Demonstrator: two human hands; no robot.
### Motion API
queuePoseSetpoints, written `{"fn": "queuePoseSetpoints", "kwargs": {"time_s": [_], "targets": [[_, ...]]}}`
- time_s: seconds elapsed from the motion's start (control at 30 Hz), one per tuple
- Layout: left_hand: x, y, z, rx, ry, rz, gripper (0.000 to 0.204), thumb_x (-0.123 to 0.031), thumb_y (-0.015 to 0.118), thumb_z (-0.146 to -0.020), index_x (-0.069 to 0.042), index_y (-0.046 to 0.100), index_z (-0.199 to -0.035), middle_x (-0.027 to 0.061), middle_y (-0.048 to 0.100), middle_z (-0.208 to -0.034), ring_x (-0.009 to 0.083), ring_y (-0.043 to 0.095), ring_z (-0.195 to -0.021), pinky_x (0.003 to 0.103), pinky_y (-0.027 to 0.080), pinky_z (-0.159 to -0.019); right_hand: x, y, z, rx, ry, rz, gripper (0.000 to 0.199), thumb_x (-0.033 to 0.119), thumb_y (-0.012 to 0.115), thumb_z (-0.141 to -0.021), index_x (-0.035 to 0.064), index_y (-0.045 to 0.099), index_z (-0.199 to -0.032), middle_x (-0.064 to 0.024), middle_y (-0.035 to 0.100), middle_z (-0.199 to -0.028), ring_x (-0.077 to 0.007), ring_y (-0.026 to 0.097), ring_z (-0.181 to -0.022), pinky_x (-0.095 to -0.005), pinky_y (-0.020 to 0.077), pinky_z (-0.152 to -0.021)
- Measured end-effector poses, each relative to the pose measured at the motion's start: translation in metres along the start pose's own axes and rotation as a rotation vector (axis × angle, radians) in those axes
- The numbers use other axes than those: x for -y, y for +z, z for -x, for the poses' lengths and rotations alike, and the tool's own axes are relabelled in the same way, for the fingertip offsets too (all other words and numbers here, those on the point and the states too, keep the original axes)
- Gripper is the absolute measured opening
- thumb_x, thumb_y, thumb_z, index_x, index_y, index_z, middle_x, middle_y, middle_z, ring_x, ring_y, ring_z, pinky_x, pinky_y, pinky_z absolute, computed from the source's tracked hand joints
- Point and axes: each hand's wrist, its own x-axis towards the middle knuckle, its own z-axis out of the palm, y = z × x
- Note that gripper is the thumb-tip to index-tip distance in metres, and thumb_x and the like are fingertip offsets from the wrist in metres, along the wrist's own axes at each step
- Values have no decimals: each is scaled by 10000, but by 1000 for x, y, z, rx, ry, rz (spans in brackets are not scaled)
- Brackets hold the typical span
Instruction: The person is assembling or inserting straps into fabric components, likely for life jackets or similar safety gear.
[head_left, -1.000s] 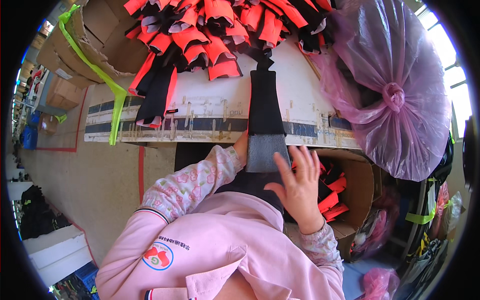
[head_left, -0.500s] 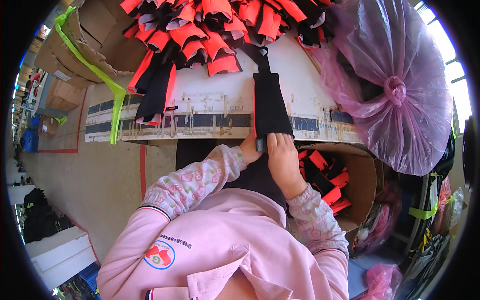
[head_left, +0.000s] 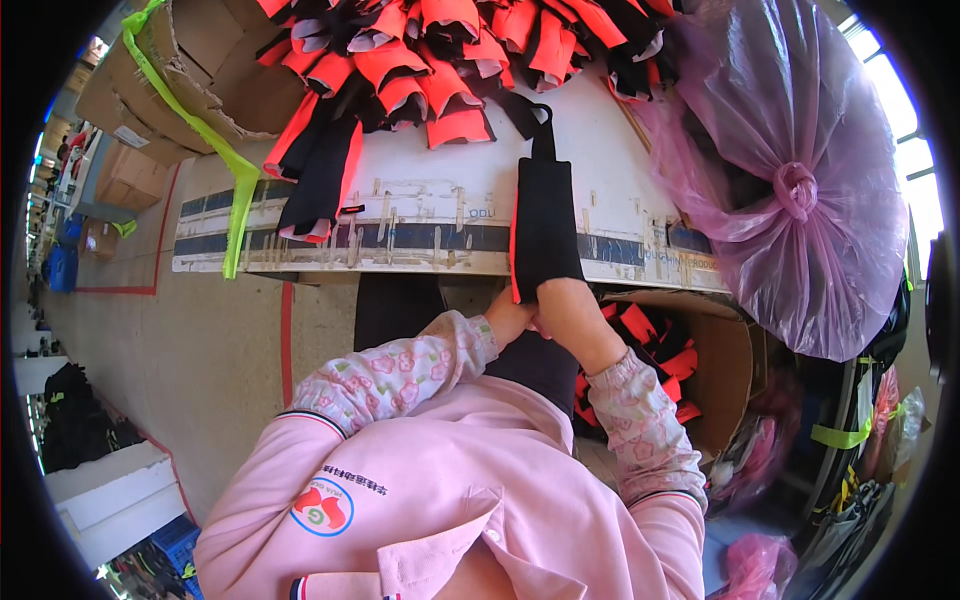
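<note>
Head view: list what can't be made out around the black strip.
In the head view:
Right grip: fingers, mostly hidden by its own back.
Left grip: fingers, mostly behind the right grip.
Black strip: part of its lower end, behind the right grip.
Orange pile: far side, cut off by the top edge.

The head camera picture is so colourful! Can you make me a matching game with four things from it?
Things:
1. big tied plastic bag
2. thin strip at upper left
3. long band
4. lower-right cardboard box

Clues:
A. mostly black, lower end at the left hand and right hand
B. holding orange and black pieces
C. see-through purple
D. yellow-green

Right pairs: 1-C, 2-D, 3-A, 4-B
</note>
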Motion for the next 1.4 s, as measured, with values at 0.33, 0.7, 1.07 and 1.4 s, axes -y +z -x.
{"fn": "queuePoseSetpoints", "kwargs": {"time_s": [0.33, 0.7, 1.07, 1.4], "targets": [[7, -11, -7, -124, 217, -88, 199, -13, 480, -865, -53, 548, -1048, 56, 606, -796, 132, 571, -631, 274, 457, -520, 7, 28, -6, -224, -20, 30, 149, 175, 647, -685, 49, 655, -606, -141, 598, -599, -296, 616, -592, -387, 495, -550], [8, -10, -10, -191, 39, -295, 168, -120, 494, -875, -42, 455, -1019, 94, 553, -546, 145, 468, -340, 273, 329, -284, -79, 232, -97, -292, -416, -69, 151, 148, 563, -768, 53, 660, -835, -121, 656, -751, -221, 643, -716, -328, 494, -702], [117, -132, -70, 62, 651, -427, 334, -270, 462, -903, -65, 494, -1165, 196, 594, -999, 264, 622, -587, 387, 492, -486, 43, 29, -13, -5, 149, -152, 184, 155, 521, -792, 42, 654, -849, -142, 665, -851, -275, 654, -792, -403, 511, -696], [37, -86, -35, 254, 395, -1133, 229, -204, 402, -925, -88, 458, -1115, 86, 601, -649, 198, 585, -499, 315, 425, -395, 18, 43, -22, -154, 270, -342, 217, 165, 494, -783, 43, 673, -789, -127, 664, -731, -281, 662, -696, -385, 521, -617]]}}
